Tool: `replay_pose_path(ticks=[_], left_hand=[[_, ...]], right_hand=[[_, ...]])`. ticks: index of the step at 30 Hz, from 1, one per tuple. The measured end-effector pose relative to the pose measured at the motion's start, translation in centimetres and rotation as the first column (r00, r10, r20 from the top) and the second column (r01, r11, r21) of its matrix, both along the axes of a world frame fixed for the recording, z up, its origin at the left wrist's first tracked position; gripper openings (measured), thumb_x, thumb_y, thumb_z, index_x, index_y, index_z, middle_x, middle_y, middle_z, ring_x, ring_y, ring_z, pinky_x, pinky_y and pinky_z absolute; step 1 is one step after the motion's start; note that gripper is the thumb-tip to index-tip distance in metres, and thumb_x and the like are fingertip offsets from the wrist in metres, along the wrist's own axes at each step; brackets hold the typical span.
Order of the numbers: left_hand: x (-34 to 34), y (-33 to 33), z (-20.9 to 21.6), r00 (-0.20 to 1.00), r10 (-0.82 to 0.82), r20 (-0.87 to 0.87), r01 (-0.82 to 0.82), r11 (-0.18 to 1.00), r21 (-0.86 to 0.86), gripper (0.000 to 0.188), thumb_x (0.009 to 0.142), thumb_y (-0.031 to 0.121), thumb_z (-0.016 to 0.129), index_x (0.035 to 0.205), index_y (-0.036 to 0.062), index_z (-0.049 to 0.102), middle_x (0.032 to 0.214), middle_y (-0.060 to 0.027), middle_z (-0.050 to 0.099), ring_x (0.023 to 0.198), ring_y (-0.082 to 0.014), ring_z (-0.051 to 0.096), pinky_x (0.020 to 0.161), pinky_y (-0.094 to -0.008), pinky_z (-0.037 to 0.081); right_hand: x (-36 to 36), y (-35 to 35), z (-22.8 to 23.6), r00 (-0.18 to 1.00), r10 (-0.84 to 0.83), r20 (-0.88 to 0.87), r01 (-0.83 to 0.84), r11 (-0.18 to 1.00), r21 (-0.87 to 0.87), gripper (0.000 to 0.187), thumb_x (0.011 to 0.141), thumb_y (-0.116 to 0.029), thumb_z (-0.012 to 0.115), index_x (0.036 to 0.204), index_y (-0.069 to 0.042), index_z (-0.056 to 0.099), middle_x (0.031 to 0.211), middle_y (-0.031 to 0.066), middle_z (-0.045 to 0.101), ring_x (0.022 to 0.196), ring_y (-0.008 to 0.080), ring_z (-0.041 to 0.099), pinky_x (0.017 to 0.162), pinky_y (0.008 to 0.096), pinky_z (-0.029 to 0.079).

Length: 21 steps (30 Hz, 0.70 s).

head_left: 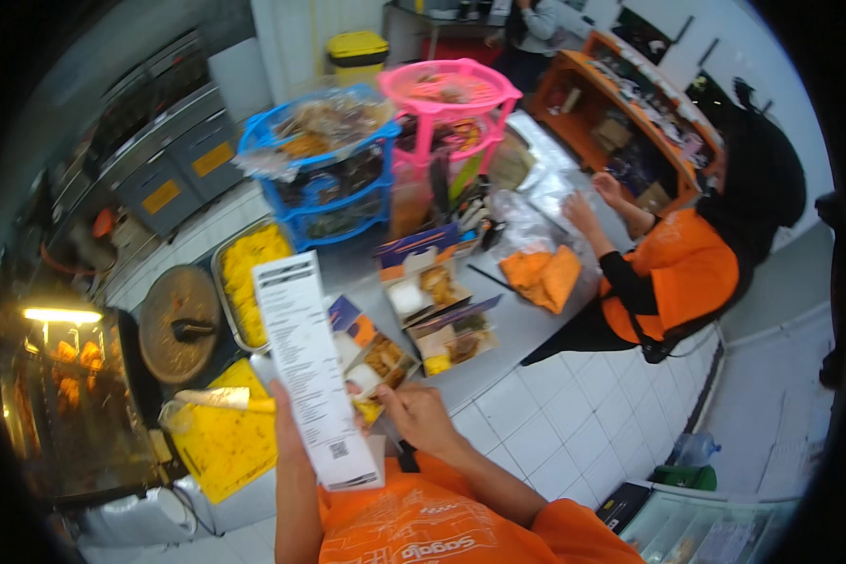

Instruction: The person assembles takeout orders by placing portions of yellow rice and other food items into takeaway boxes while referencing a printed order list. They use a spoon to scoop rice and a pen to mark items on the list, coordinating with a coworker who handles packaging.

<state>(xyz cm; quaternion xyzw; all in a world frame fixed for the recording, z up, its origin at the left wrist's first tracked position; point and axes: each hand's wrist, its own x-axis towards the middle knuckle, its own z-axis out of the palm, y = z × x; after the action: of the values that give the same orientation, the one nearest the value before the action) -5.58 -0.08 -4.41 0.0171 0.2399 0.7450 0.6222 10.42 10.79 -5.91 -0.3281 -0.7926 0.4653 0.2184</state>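
My left hand (293,434) is closed on a long white printed receipt (301,357), which stands up in front of me and hides part of the hand. Just right of the receipt is my right hand (421,414), fingers curled at the near corner of an open food box (397,359). Whether it grips that box cannot be made out. Rice and browned pieces of food lie in the box. Two more open boxes, one with rice and browned food (432,287) and one with food and a yellow portion (456,343), stand beyond on the metal table.
Blue stacked baskets (324,193) and a pink rack (451,94) stand at the back. Left are a tray of yellow rice (249,273), a round brown pan (179,324) and a lit display case (66,395). A co-worker (686,273) stands right, near an orange cloth-like item (543,277).
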Motion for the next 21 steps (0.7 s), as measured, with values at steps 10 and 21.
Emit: replay_pose_path(ticks=[10, 21], left_hand=[[-0.7, -2.4, 0.4, 0.990, 0.137, -0.029, -0.139, 0.984, -0.108, 0.071, 0.097, 0.072, 0.029, 0.137, 0.0150, 0.046, 0.102, -0.0194, 0.063, 0.065, -0.0376, 0.060, 0.053, -0.0527, 0.051], [0.5, -3.1, 0.7, 0.962, 0.247, -0.119, -0.266, 0.944, -0.194, 0.072, 0.096, 0.070, 0.038, 0.139, 0.0127, 0.042, 0.100, -0.0181, 0.062, 0.066, -0.0328, 0.060, 0.052, -0.0491, 0.052]], right_hand=[[0.3, 3.3, 0.2, 0.955, -0.127, -0.267, 0.145, 0.988, 0.049, 0.022, 0.105, -0.020, 0.051, 0.112, -0.001, 0.060, 0.076, 0.0044, 0.064, 0.063, 0.0088, 0.057, 0.057, 0.0265, 0.046], [5.4, 41.1, -5.0, 0.816, -0.577, -0.025, 0.438, 0.647, -0.624, 0.083, 0.093, -0.008, 0.041, 0.159, -0.019, -0.007, 0.088, 0.0205, 0.073, 0.047, 0.0142, 0.048, 0.043, 0.0308, 0.042]])
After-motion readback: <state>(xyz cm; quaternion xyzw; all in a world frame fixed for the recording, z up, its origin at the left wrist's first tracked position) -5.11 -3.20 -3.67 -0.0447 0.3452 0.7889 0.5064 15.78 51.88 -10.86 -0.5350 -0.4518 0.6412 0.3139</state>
